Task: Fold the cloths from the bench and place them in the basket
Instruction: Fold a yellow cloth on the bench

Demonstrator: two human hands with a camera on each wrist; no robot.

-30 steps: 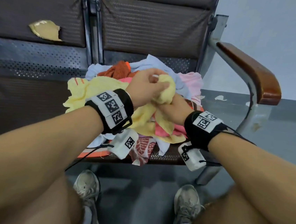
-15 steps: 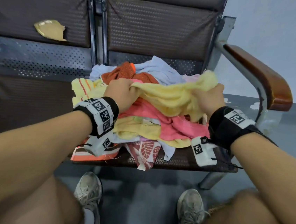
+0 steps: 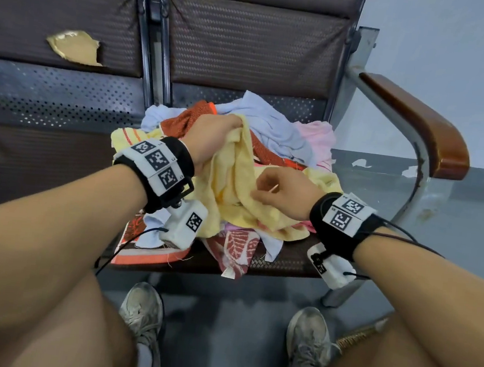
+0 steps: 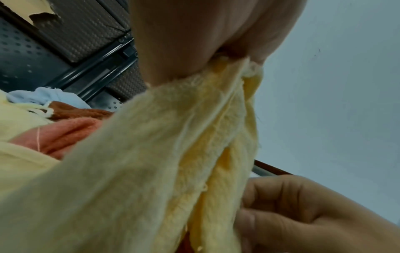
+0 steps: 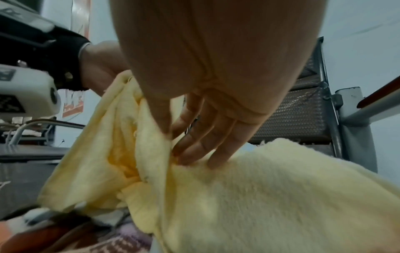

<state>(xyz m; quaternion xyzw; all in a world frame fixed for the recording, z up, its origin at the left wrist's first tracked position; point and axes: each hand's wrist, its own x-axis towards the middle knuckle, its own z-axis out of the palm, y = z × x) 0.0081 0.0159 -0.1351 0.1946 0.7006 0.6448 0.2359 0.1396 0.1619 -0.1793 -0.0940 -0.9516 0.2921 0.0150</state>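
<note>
A yellow fluffy cloth (image 3: 234, 188) hangs bunched over the pile of cloths on the bench seat (image 3: 286, 262). My left hand (image 3: 216, 135) grips its upper edge and holds it raised above the pile; in the left wrist view the yellow cloth (image 4: 151, 154) drops from the closed left hand (image 4: 194, 34). My right hand (image 3: 279, 190) is lower and to the right. There its thumb and fingers (image 5: 179, 142) pinch a fold of the yellow cloth (image 5: 259, 196). The right hand (image 4: 303, 214) also shows beside the hanging cloth.
The pile holds a light blue cloth (image 3: 276, 127), a rust-orange cloth (image 3: 187, 121), a pink cloth (image 3: 314, 134) and a red leaf-patterned cloth (image 3: 240, 249). A wooden armrest (image 3: 420, 124) bounds the seat on the right. My shoes (image 3: 143, 316) stand on grey floor below.
Half a second ago both hands held the yellow cloth stretched wide. The left hand has since lifted its end, and the right hand has come inward and down to a fold.
</note>
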